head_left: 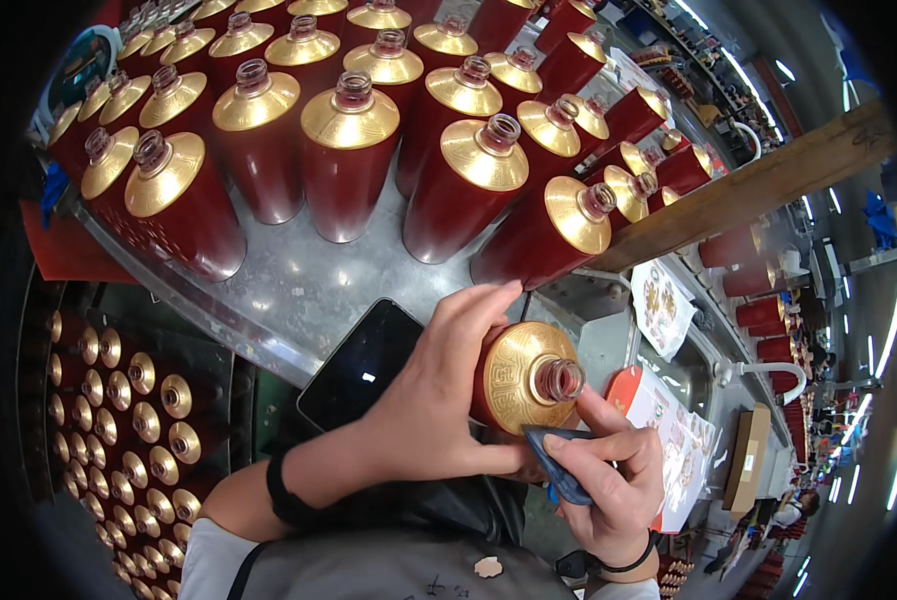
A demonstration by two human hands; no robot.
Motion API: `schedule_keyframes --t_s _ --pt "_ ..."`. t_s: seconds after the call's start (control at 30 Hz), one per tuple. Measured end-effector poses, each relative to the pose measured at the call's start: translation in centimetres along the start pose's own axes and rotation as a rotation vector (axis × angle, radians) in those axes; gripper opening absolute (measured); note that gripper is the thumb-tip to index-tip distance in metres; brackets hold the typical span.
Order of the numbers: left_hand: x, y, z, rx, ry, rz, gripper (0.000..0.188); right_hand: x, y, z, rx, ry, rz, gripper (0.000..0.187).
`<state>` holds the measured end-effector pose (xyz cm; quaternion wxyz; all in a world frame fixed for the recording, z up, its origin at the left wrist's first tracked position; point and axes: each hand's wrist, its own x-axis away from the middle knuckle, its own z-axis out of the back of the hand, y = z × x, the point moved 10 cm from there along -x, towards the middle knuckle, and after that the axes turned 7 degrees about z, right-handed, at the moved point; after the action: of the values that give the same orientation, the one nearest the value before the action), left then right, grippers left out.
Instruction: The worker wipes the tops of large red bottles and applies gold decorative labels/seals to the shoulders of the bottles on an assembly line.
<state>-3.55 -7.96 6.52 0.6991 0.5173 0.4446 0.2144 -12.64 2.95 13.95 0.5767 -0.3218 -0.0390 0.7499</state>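
A dark red bottle with an embossed gold shoulder and an uncapped clear glass neck (531, 375) is tilted in front of me, its mouth toward the right. Wrapped round its body is my left hand (439, 385), thumb below and fingers above. Between the thumb and fingers of my right hand (614, 475) is a folded dark blue-grey cloth (561, 468), which touches the lower edge of the gold shoulder. One right finger reaches up beside the bottle's neck. Most of the bottle's red body is hidden behind my left hand.
Rows of similar red and gold bottles (352, 150) stand on a metal table (299, 270). A black phone or tablet (364, 365) lies near its front edge. Many more bottles (134, 430) are lower left. A wooden beam (749, 190) crosses at right, above a sink with a white tap (774, 372).
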Motion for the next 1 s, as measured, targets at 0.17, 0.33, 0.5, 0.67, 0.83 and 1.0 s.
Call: schedule_keyframes --t_s 0.17,0.33,0.5,0.67,0.83,1.0 --pt "-1.1 -0.3 -1.1 -0.243 -0.302 -0.011 0.107 0.0 -0.9 -0.6 0.029 -0.102 0.040 0.037" --pt "-0.8 -0.1 -1.5 -0.178 -0.146 0.011 0.095 -0.2 -0.2 0.5 0.087 0.047 -0.011 0.040" --pt "-0.7 -0.9 -1.7 -0.086 -0.112 0.026 0.098 0.4 -0.8 -0.4 0.090 -0.082 0.114 0.041" --pt "-0.9 -0.8 -1.4 -0.117 -0.152 0.024 0.097 -0.5 -0.2 0.1 0.070 -0.030 0.112 0.041" --pt "-1.1 -1.0 -1.5 -0.098 -0.184 0.040 0.095 -0.5 0.4 0.1 -0.075 -0.102 0.075 0.038" --pt "-1.3 -1.1 -1.8 -0.089 -0.251 0.047 0.097 -0.8 0.7 0.7 -0.029 -0.030 0.092 0.037"
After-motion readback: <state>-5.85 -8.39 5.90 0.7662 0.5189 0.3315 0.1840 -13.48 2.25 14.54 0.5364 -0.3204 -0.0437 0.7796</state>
